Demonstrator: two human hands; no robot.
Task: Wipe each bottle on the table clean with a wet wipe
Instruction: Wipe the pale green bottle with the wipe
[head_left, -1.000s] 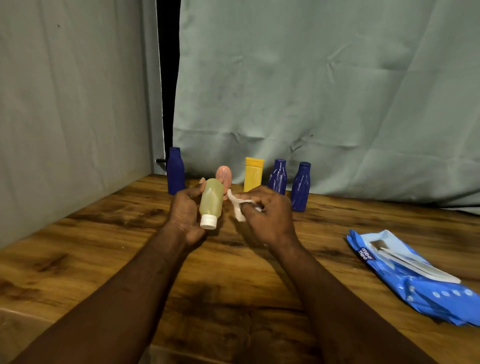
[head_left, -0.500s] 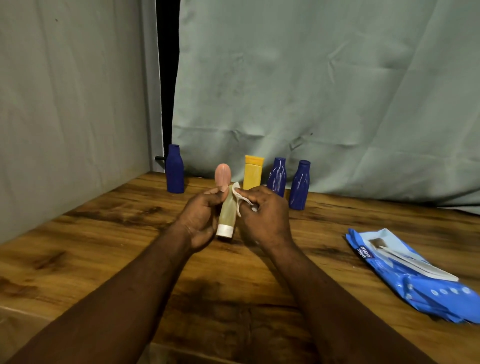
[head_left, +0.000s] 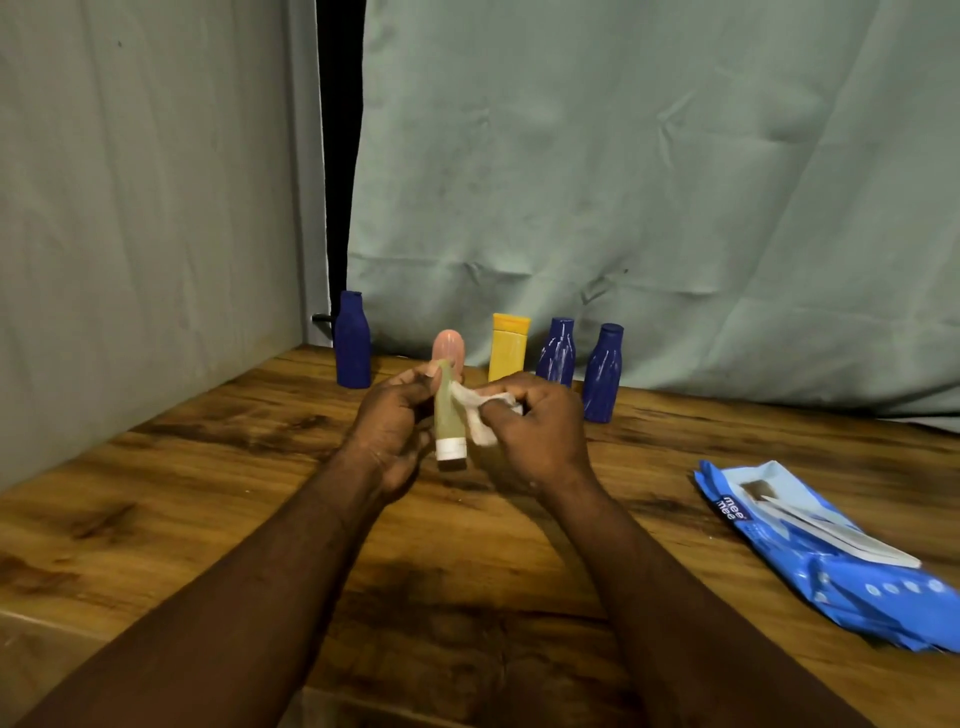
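Wooden table (head_left: 208, 493) — "mee mee" pack (head_left: 831, 561); left grip (head_left: 389, 431) holds bottle (head_left: 448, 415), right grip (head_left: 540, 431) pinches wipe (head_left: 478, 415).

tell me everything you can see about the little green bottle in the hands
The green bottle is small, slim and see-through yellowish green. It looks like plastic, and its white cap points down. It stands roughly upright, upside down, low over the wooden table; whether the cap touches the wood is unclear. The left hand grips it from the side, fingers curled round its upper end. The wet wipe, pinched in the right hand, lies against its right side.
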